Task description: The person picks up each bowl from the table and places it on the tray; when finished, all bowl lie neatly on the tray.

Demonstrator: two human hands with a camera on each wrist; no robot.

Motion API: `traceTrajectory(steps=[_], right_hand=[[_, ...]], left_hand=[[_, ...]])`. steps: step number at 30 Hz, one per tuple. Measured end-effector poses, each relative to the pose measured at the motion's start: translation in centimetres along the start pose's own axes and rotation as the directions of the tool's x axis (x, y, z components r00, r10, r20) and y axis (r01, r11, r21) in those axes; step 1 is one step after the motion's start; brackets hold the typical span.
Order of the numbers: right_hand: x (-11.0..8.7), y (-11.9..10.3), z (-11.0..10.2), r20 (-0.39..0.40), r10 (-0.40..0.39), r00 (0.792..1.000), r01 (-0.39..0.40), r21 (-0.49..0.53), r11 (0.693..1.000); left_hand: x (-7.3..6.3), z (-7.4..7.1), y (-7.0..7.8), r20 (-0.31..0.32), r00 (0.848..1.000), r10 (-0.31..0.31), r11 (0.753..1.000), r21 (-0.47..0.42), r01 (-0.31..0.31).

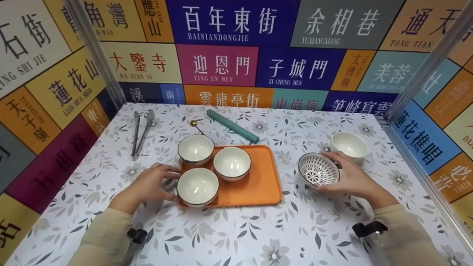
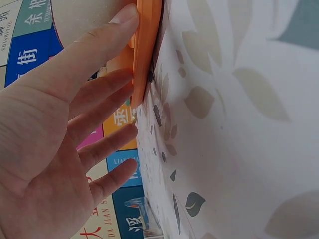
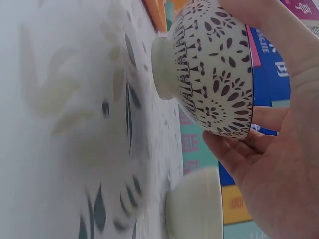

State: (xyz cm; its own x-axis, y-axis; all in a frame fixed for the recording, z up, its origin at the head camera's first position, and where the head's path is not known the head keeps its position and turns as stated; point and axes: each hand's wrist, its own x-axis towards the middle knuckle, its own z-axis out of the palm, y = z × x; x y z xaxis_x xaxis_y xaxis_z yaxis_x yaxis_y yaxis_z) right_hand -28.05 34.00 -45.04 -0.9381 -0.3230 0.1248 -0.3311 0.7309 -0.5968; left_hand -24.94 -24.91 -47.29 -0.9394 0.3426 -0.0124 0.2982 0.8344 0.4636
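Note:
My right hand (image 1: 349, 173) holds a small bowl (image 1: 318, 170) by its rim, thumb on the near side and fingers on the far side. Dark petal patterns cover the bowl inside and out, and in the right wrist view its foot (image 3: 162, 68) hangs above the cloth. At the left end of an orange tray (image 1: 260, 177), my left hand (image 1: 153, 183) has its fingers extended, with thumb and fingertips right at the tray's edge (image 2: 145, 50). On that tray sit three white bowls with dark rims: one back left (image 1: 196, 148), one front left (image 1: 198, 186), one toward the middle (image 1: 232, 163).
A plain white bowl (image 1: 350, 145) stands just behind my right hand. Behind the tray lie a green rod (image 1: 232, 126) and a thin stick with a gold tip (image 1: 193, 123). Metal tongs (image 1: 142, 133) are at the back left. Lettered panels (image 1: 225, 64) wall the table in.

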Motion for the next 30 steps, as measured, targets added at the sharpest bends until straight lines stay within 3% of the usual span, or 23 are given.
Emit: traceTrajectory(steps=[12,18,30], right_hand=[[6.0,-3.6,3.4,0.067,-0.06,0.996,0.059,0.022,0.998],[8.9,-5.1,4.5,0.091,-0.074,0.993,0.068,0.069,0.995],[12.6,-5.6,6.0,0.098,-0.066,0.993,0.06,0.065,0.996]], left_hand=[[-0.1,0.0,0.1,0.012,1.0,-0.025,1.0,-0.014,0.026],[-0.1,-0.2,0.3,0.0,1.0,0.0,1.0,0.014,0.0],[0.1,-0.1,0.3,0.007,1.0,-0.014,1.0,0.011,0.014]])
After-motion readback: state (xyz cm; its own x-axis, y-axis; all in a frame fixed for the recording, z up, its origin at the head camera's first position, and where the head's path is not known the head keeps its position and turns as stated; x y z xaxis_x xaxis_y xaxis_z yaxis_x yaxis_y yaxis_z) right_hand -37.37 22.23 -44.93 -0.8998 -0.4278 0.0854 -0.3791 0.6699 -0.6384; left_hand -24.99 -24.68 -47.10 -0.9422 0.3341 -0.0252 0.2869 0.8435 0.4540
